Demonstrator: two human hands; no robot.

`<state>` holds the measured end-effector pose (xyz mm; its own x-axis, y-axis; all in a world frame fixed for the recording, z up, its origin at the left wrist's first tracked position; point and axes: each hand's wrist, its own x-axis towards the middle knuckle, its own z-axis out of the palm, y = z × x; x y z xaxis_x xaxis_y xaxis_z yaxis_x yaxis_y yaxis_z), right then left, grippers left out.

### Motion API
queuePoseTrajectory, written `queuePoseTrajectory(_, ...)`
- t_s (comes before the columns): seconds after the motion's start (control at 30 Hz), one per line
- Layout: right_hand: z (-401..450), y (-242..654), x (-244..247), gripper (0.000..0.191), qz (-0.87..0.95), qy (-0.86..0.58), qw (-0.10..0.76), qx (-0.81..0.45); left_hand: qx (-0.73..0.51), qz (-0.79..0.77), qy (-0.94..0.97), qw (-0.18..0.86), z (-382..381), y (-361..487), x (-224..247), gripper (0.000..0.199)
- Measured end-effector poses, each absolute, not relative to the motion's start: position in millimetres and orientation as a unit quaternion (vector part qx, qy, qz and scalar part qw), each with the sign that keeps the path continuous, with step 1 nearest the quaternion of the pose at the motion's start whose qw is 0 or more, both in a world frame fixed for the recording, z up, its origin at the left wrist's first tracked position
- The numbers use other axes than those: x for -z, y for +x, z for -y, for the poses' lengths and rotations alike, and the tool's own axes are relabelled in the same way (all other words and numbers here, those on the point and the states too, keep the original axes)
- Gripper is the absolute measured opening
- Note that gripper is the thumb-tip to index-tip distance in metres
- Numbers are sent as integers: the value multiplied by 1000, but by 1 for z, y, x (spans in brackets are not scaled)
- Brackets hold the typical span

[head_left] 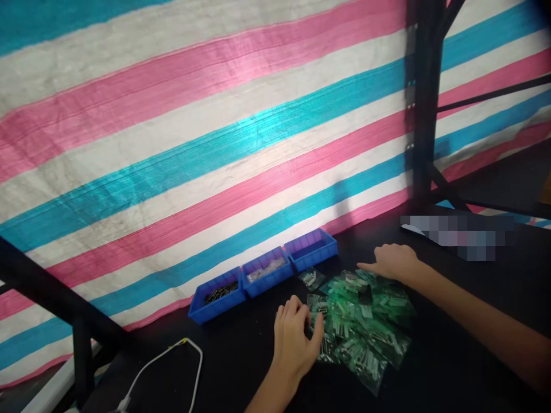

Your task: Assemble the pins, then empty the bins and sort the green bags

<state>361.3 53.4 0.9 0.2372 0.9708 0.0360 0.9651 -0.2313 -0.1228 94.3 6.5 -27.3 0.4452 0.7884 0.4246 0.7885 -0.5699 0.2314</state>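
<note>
A pile of small clear plastic bags (361, 312) with green on them and small pale and metallic pieces inside lies on the black table. My left hand (297, 338) is at the pile's left edge, its fingers curled and the thumb held apart, with nothing visible in its grasp. Just beyond the pile's far right edge is my right hand (395, 262), palm down. Its thumb points left over the bags, and its other fingers are bent and partly hidden; I see nothing held there. One separate bag (311, 279) lies at the far left of the pile, near the blue bins.
Three blue plastic bins stand in a row: one with dark small parts (220, 293), one with clear bags (267, 271), one showing a bare inside (310, 249). A white cable (200, 367) lies at left. Black frame posts (424, 115) stand before a striped sheet (215, 143).
</note>
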Motion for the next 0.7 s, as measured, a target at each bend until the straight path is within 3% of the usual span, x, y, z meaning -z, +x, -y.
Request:
queuePoseTrajectory(0.1, -51, 350, 5, 52, 626, -778, 21, -45, 240, 397, -885, -40, -9, 95, 30, 33)
queuePoseTrajectory(0.17, -50, 340, 8, 50, 649, -758, 40, -60, 241, 362, -899, -60, -9, 96, 31, 35)
queuePoseTrajectory(0.33, -51, 324, 12, 35, 724, -663, 151, -110, 261, 338, -901, -72, -7, 96, 26, 30)
queuePoseTrajectory(0.47, -55, 323, 15, 29, 743, -608, 249, -127, 297, 378, -873, -79, -6, 94, 22, 12)
queuePoseTrajectory(0.53, -58, 324, 19, 32, 729, -609, 303, -83, 321, 410, -850, -84, -7, 93, 24, 10)
queuePoseTrajectory(0.7, -67, 328, 36, 50, 734, -579, 354, -17, 352, 475, -805, -47, -13, 88, 33, 30)
